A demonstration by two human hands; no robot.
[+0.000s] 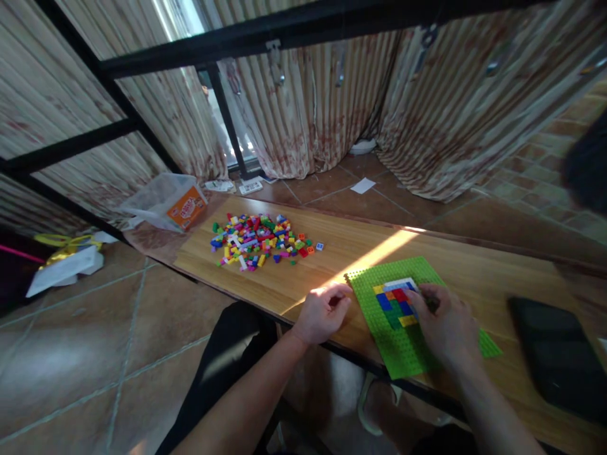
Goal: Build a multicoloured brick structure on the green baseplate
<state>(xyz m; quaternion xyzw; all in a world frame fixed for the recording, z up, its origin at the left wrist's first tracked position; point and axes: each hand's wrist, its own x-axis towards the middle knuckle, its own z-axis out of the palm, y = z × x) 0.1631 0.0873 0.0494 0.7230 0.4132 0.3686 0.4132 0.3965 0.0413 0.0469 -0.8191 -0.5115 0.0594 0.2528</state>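
Observation:
On the wooden bench, a green baseplate (379,341) carries a patch of joined toy bricks (395,304) in red, blue, green, yellow, orange and white. My right hand (448,322) bends over the patch's right side, thumb and fingers closed in at its edge. Whatever lies between those fingertips is hidden. Just left of the baseplate, my left hand (325,311) rests by the bench's near edge with its fingers curled in toward the thumb. I cannot make out whether a small piece is inside it.
A pile of loose bricks (258,240) is spread on the bench's left part. Behind it stands a clear plastic bin (161,196) with an orange label. A dark tablet-like slab (559,357) lies at the right. Curtains (303,114) hang beyond the bench.

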